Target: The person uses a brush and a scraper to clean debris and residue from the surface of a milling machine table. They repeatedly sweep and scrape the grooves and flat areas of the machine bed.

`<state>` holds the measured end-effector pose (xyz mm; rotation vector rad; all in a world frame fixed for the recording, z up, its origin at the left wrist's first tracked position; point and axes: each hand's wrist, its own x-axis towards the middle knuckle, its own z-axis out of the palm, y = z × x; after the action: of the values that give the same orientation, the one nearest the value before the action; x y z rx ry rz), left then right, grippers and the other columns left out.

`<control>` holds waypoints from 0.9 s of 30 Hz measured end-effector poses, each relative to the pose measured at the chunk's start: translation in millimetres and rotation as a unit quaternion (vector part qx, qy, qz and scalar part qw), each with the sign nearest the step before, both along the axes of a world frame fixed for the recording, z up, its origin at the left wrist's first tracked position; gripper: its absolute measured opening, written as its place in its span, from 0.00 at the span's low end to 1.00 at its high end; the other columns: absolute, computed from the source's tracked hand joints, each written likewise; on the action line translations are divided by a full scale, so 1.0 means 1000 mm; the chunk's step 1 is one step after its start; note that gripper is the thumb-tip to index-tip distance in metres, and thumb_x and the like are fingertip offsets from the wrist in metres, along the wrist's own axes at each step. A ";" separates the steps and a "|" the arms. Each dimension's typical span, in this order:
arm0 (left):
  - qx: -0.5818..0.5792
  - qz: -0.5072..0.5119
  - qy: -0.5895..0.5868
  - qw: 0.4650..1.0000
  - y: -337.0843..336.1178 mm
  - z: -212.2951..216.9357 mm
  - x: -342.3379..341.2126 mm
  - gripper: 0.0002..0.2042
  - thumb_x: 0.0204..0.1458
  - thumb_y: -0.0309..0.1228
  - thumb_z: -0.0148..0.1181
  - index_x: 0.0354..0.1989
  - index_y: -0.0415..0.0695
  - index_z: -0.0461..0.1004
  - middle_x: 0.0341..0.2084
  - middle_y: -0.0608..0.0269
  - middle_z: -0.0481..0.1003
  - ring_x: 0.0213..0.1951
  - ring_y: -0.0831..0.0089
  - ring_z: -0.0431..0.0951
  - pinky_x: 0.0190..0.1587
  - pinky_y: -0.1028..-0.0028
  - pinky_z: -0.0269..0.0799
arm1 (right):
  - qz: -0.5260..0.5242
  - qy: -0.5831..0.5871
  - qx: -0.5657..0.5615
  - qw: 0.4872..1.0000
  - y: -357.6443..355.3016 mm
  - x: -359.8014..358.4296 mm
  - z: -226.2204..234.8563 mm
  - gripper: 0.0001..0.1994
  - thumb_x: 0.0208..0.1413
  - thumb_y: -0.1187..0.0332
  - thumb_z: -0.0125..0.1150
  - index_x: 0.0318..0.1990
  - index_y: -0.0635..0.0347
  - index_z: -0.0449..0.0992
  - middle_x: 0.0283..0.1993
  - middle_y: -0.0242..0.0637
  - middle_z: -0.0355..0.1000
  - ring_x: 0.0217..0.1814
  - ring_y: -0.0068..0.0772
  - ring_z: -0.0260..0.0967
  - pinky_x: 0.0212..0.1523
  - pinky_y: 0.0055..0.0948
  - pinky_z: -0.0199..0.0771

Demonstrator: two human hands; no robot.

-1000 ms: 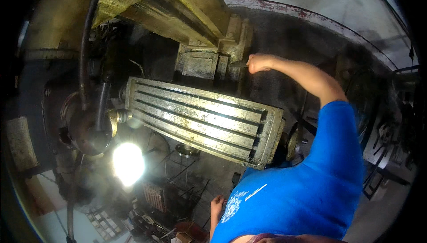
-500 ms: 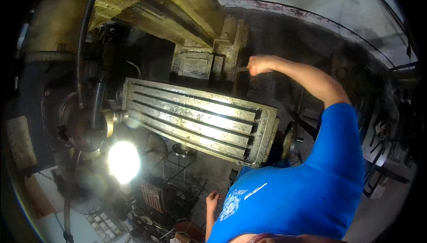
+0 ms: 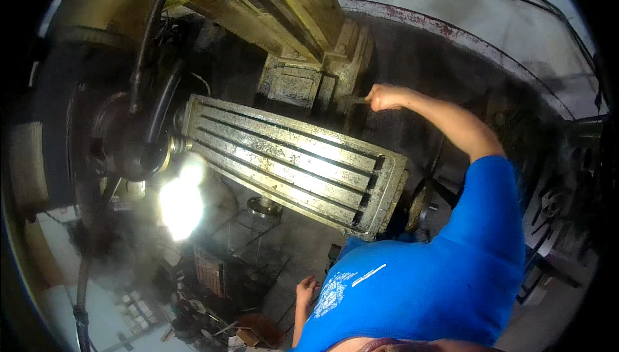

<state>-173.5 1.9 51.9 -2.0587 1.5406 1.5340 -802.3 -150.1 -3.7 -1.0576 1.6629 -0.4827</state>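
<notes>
Dim machine shop surrounding an old milling machine. Right hand [image 3: 385,97] is closing in a fist on a small handle [image 3: 358,100] at the far right end of the slotted table [image 3: 290,158], whose long axis is running left-far to right-near. Left hand [image 3: 305,287] is hanging open and empty, near and below the table.

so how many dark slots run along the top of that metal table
3. On the metal table the slots run lengthwise side by side: one near the far edge, one down the middle, one near the front edge. None looks hidden.
</notes>
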 end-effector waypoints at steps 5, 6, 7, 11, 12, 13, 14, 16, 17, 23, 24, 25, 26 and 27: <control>0.004 0.049 0.029 0.998 0.009 -0.028 0.039 0.14 0.49 0.23 0.50 0.44 0.29 0.67 0.31 0.54 0.74 0.29 0.71 0.74 0.34 0.75 0.69 | 0.055 0.018 0.023 0.998 0.008 0.052 -0.011 0.13 0.41 0.69 0.48 0.10 0.65 0.62 0.07 0.39 0.57 0.09 0.33 0.57 0.09 0.36 0.51; 0.002 0.045 0.028 0.999 0.005 -0.033 0.046 0.14 0.49 0.23 0.50 0.44 0.29 0.67 0.28 0.55 0.74 0.30 0.71 0.75 0.34 0.75 0.69 | 0.085 0.001 0.060 0.995 0.016 0.050 -0.032 0.13 0.42 0.70 0.47 0.10 0.65 0.63 0.08 0.40 0.57 0.08 0.32 0.57 0.09 0.35 0.50; -0.012 0.063 0.059 0.996 0.008 -0.036 0.048 0.14 0.48 0.23 0.50 0.44 0.30 0.67 0.27 0.55 0.74 0.30 0.71 0.75 0.35 0.75 0.69 | 0.102 -0.032 0.075 0.991 0.025 0.050 -0.021 0.13 0.41 0.69 0.48 0.09 0.63 0.63 0.08 0.39 0.56 0.08 0.30 0.55 0.09 0.33 0.50; -0.050 -0.006 0.038 0.998 -0.001 -0.031 0.043 0.15 0.46 0.24 0.51 0.43 0.31 0.68 0.27 0.55 0.75 0.31 0.72 0.75 0.36 0.76 0.69 | 0.568 0.297 0.036 0.767 0.047 0.022 -0.035 0.07 0.33 0.73 0.51 0.13 0.68 0.71 0.15 0.45 0.67 0.14 0.33 0.64 0.14 0.35 0.59; -0.054 -0.005 0.054 0.997 0.010 -0.041 0.056 0.14 0.46 0.24 0.51 0.43 0.32 0.68 0.27 0.55 0.75 0.31 0.72 0.75 0.36 0.76 0.69 | 0.297 0.279 0.157 0.900 0.057 0.044 0.021 0.09 0.33 0.71 0.52 0.17 0.70 0.73 0.17 0.46 0.68 0.16 0.34 0.65 0.15 0.35 0.61; -0.051 0.013 0.058 0.997 0.019 -0.050 0.069 0.14 0.47 0.24 0.50 0.43 0.32 0.68 0.27 0.55 0.75 0.31 0.72 0.75 0.36 0.76 0.69 | 0.224 0.267 0.154 0.925 0.058 0.044 0.032 0.10 0.33 0.70 0.52 0.21 0.70 0.74 0.17 0.45 0.68 0.15 0.34 0.65 0.14 0.34 0.60; -0.048 0.022 0.065 0.996 0.021 -0.056 0.075 0.14 0.47 0.24 0.50 0.43 0.32 0.68 0.26 0.55 0.75 0.30 0.72 0.75 0.36 0.76 0.69 | 0.139 0.254 0.150 0.945 0.065 0.037 0.042 0.12 0.33 0.69 0.52 0.25 0.69 0.75 0.16 0.44 0.68 0.14 0.33 0.64 0.14 0.34 0.60; -0.040 0.049 0.080 0.995 0.026 -0.073 0.089 0.14 0.46 0.24 0.52 0.42 0.32 0.69 0.25 0.57 0.74 0.28 0.73 0.74 0.33 0.76 0.68 | -0.021 0.175 0.122 0.977 0.073 0.033 0.062 0.16 0.34 0.69 0.49 0.34 0.64 0.75 0.15 0.41 0.66 0.11 0.32 0.61 0.12 0.33 0.59; -0.032 0.035 0.073 0.996 0.026 -0.078 0.095 0.14 0.46 0.25 0.52 0.42 0.32 0.69 0.25 0.57 0.74 0.27 0.73 0.74 0.31 0.76 0.68 | -0.061 0.143 0.072 0.985 0.080 0.044 0.078 0.19 0.34 0.69 0.49 0.38 0.58 0.74 0.13 0.39 0.65 0.09 0.30 0.58 0.11 0.32 0.57; -0.090 0.002 0.093 0.992 0.018 -0.096 0.122 0.14 0.46 0.28 0.52 0.41 0.33 0.71 0.22 0.57 0.74 0.22 0.77 0.72 0.24 0.77 0.66 | -0.072 0.157 0.055 0.983 0.106 0.091 0.136 0.21 0.38 0.68 0.49 0.44 0.56 0.73 0.13 0.37 0.62 0.12 0.26 0.60 0.12 0.29 0.57; -0.091 0.017 0.098 0.991 0.016 -0.094 0.121 0.14 0.46 0.28 0.52 0.41 0.34 0.71 0.21 0.58 0.74 0.22 0.77 0.72 0.24 0.78 0.66 | -0.128 0.103 0.018 0.986 0.119 0.100 0.144 0.23 0.39 0.67 0.48 0.49 0.53 0.71 0.11 0.32 0.58 0.10 0.22 0.56 0.10 0.25 0.54; -0.086 0.033 0.069 0.993 0.011 -0.083 0.109 0.14 0.45 0.27 0.53 0.41 0.34 0.71 0.20 0.58 0.73 0.20 0.77 0.72 0.23 0.79 0.66 | -0.165 0.092 -0.001 0.982 0.133 0.110 0.147 0.25 0.40 0.68 0.47 0.52 0.51 0.67 0.12 0.30 0.56 0.10 0.21 0.54 0.10 0.23 0.53; -0.096 0.069 0.137 0.983 0.014 -0.093 0.113 0.15 0.44 0.25 0.52 0.41 0.34 0.71 0.19 0.59 0.73 0.20 0.78 0.71 0.21 0.78 0.66 | -0.193 0.080 -0.022 0.978 0.144 0.124 0.150 0.28 0.40 0.68 0.45 0.56 0.49 0.63 0.12 0.28 0.55 0.09 0.19 0.52 0.09 0.20 0.53; -0.105 0.076 0.163 0.978 0.014 -0.101 0.111 0.15 0.42 0.23 0.52 0.41 0.33 0.71 0.21 0.59 0.74 0.21 0.77 0.72 0.21 0.79 0.66 | -0.238 0.053 -0.032 0.969 0.158 0.143 0.154 0.28 0.40 0.69 0.44 0.56 0.51 0.62 0.13 0.29 0.56 0.09 0.19 0.51 0.09 0.20 0.53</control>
<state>-62.9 15.8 -48.7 -2.1653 1.7577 1.9215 -659.1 7.5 150.6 -0.7329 2.0162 -0.8046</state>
